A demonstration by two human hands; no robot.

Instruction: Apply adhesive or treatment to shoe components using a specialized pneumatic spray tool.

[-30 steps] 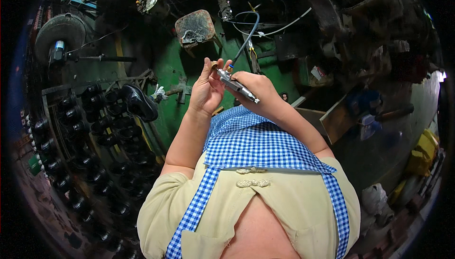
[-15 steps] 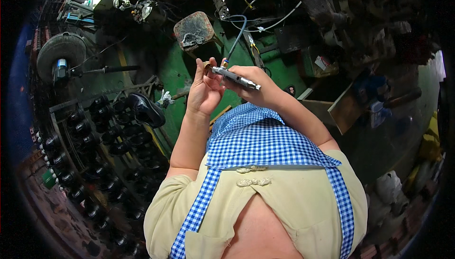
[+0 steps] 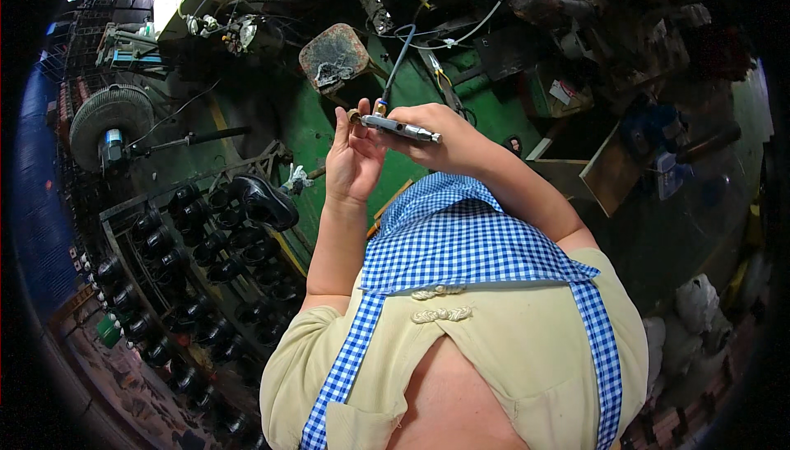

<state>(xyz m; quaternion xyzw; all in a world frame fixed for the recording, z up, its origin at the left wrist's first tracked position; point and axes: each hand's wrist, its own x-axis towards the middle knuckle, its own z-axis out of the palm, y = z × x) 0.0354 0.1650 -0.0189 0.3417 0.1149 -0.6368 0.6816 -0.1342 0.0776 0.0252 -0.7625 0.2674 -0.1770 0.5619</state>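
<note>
A silver spray gun point(image 3: 403, 128) lies nearly level between my two hands, in front of the blue checked apron. My right hand point(image 3: 434, 121) wraps round its body from behind, with its fingertips hidden below. At the gun's left end, my left hand point(image 3: 357, 164) pinches a small brass-coloured round piece point(image 3: 354, 116) between the thumb and fingers. Its palm faces up. A grey-blue hose point(image 3: 398, 65) rises from a fitting on the gun's far side and runs away across the green floor.
A worn stool point(image 3: 333, 53) stands ahead. Racks of black shoes point(image 3: 210, 265) fill the left, with one black shoe point(image 3: 262, 201) perched nearer. Beyond them is a large fan point(image 3: 113, 129). Cables and pliers point(image 3: 439, 70) lie ahead; a wooden board point(image 3: 611, 172) is at right.
The spray gun and both hands have shifted slightly left in the picture, and the gun lies a little flatter. The whole view has turned slightly. Both grips look the same.
</note>
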